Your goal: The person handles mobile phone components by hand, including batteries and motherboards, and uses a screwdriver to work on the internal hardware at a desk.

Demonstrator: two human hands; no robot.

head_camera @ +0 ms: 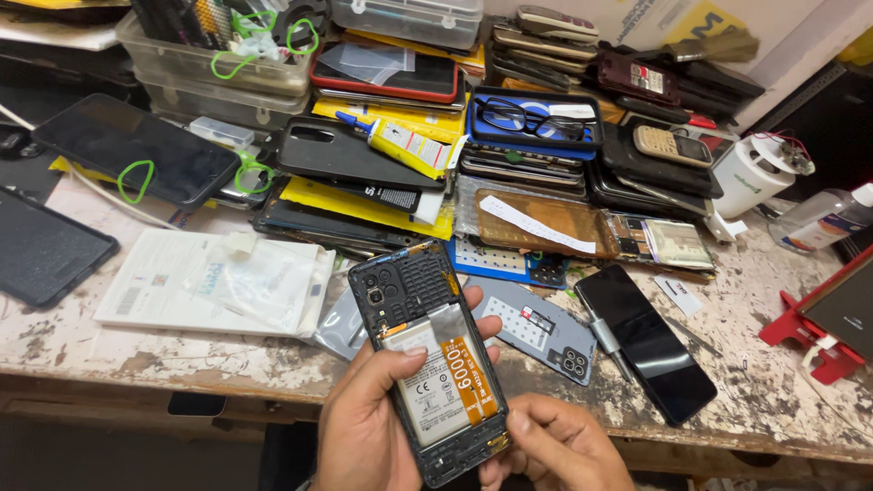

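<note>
Both hands — left hand point(364, 423), right hand point(555, 445) — clamp the opened phone point(427, 364) off the table point(755, 382) edge — a slip could drop it, tearing the orange flex cable point(468, 377).

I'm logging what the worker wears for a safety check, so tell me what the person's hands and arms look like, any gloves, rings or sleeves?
Both hands are bare: the left hand and the right hand show no gloves and no rings on the visible fingers. No watch, band or sleeve shows at either wrist, though the frame cuts off there, so the forearms are out of view.
</note>
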